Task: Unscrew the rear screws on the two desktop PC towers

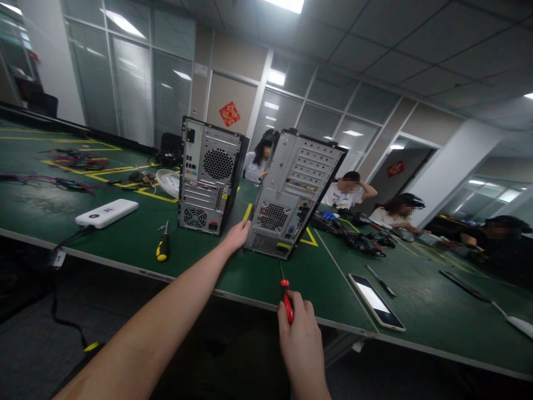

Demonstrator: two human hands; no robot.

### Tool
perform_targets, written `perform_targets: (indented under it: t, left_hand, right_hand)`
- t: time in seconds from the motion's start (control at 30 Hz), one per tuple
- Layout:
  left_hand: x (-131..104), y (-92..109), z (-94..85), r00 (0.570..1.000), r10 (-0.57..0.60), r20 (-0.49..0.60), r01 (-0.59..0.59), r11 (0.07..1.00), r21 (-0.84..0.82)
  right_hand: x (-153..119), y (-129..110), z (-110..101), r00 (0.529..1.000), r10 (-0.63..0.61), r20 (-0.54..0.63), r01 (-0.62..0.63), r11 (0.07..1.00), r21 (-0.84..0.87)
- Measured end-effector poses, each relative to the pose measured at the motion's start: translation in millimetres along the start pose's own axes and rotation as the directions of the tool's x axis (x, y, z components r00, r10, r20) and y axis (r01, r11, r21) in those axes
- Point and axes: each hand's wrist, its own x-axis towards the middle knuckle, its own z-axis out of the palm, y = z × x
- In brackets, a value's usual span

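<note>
Currently, a computer tower [287, 194] is standing on the green worktop [125, 239], its rear panel facing the wearer. The left hand [238, 236] is touching its lower left edge; whether that grip is pinching the casing or merely bracing it, one cannot tell. The right hand [302, 339] is closing its grip around a red screwdriver [285, 294], whose tip is pointing towards the tower's base; contact with a screw is not showing clearly.

As for progress, the tool is being held ready and the tower is being steadied, so the work is seemingly lying at an early stage. The rear panel is appearing fitted, and no loosened screw is showing beside it; any work with the tool on this side is probably awaiting completion. To the left, a second tower [204, 189] is standing apart, with a black-and-yellow screwdriver [163, 247] lying near it, unheld.
</note>
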Motion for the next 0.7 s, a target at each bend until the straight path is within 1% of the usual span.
perform_targets:
  t: [0.13,0.23,0.43,0.57,0.7]
  left_hand:
    - [-0.3,0.0,-0.4,1.0,0.005,0.0,-0.005,1.0,-0.002]
    - [-0.7,1.0,-0.8,1.0,-0.003,-0.005,0.003,1.0,0.005]
    - [-0.4,2.2,-0.5,1.0,-0.008,-0.002,0.008,1.0,0.016]
    - [0.4,2.0,0.6,1.0,0.004,-0.008,-0.004,0.999,0.037]
    - [1.2,0.2,0.9,1.0,0.009,-0.002,-0.009,0.999,0.04]
  right_hand:
    - [1.0,1.5,0.1,0.999,-0.026,-0.031,0.028,0.997,0.066]
    - [0.9,-0.1,-0.1,0.999,-0.008,-0.046,0.013,0.994,0.107]
    - [0.4,-5.7,-5.3,0.998,0.067,-0.005,-0.066,0.995,0.072]
    - [1.3,-6.7,-8.4,0.998,0.063,0.022,-0.065,0.995,0.071]
    - [1.0,-5.5,-7.1,0.998,0.052,0.026,-0.054,0.995,0.085]
